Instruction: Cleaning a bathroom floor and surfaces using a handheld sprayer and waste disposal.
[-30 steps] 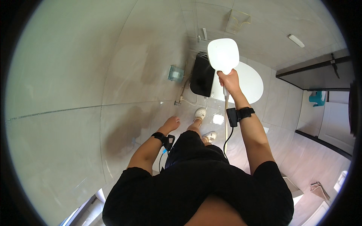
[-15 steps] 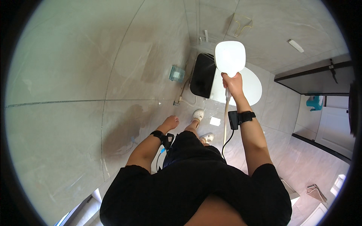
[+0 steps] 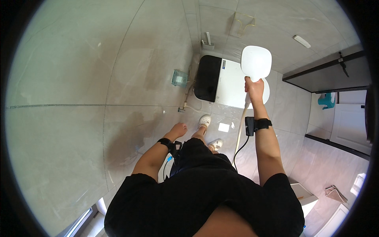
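My right hand (image 3: 255, 89) is wrapped round the handle of a large white shower head (image 3: 256, 62), held out over the toilet. Its pale hose (image 3: 241, 126) hangs from the handle down past my right forearm. The toilet's white lid (image 3: 233, 85) is down, and its glossy black back part (image 3: 207, 79) faces the left wall. My left hand (image 3: 179, 129) hangs low near my legs, fingers curled, with nothing visible in it. The spray face of the shower head is turned away from me.
A translucent bluish box (image 3: 179, 78) is on the left wall, above a small valve (image 3: 182, 110) with a hose. The tiled floor looks wet around my white clogs (image 3: 204, 121). A gold wire holder (image 3: 244, 24) is on the far wall; a dark-framed door (image 3: 327, 71) stands right.
The shower head and my right hand have moved right, from the black part toward the lid's rounded end. The view has shifted slightly. My left hand stays low and curled.
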A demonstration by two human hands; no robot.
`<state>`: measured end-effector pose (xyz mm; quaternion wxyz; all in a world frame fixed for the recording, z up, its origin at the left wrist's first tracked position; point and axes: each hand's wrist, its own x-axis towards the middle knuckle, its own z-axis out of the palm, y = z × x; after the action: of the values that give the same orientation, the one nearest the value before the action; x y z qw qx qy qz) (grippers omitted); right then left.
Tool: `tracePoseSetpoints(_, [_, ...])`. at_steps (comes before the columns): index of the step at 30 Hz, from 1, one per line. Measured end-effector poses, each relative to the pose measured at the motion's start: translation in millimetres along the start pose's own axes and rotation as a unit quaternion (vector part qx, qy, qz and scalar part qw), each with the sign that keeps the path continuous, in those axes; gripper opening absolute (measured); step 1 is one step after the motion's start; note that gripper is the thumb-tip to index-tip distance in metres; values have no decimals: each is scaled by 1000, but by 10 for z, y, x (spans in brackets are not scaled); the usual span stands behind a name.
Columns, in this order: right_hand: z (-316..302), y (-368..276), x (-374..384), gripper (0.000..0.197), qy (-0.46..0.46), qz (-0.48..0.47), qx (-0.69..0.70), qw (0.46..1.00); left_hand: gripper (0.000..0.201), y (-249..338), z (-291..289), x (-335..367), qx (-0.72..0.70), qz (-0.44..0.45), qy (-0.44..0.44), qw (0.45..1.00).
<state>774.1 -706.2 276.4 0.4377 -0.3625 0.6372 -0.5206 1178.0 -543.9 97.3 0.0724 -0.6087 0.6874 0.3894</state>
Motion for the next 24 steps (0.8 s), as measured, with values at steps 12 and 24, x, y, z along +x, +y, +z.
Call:
tracePoseSetpoints(12, [-150,-63,-151,16,-14,-9,54,998,30,-16,82,-14,-1,-8,-4,1000])
tracePoseSetpoints(24, [-464,-889,-798,10,-141,-99,176,969,26,99,136,-263,11,40,34,999])
